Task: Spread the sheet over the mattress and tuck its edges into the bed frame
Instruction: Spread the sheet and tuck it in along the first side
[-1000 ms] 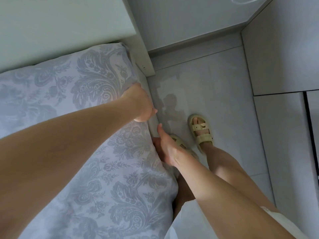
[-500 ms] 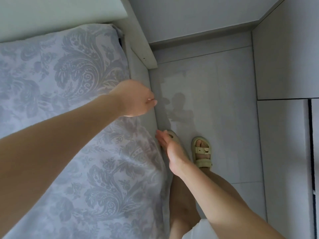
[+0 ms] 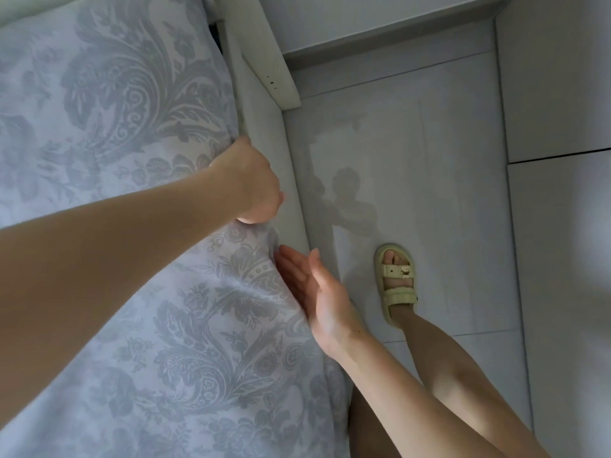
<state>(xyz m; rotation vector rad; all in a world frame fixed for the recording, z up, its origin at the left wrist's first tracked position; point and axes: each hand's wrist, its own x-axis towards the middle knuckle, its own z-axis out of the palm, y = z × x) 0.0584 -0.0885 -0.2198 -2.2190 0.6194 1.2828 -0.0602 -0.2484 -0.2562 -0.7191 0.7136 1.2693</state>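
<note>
The left grip point(image 3: 246, 183) is curling its fingers over the edge of the patterned sheet point(image 3: 132, 127), which is lying spread across the bed, right beside the white bed frame point(image 3: 264, 133). The right grip point(image 3: 314, 292) is lying open, its straight fingers touching the sheet's side.

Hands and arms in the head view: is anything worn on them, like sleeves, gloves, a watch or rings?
Nothing visible. The left hand and right hand are ungloved, both forearms sleeveless up to the frame edge, wrists without watch or bracelet. No ring on the right hand; the left hand's fingers are mostly hidden.
</note>
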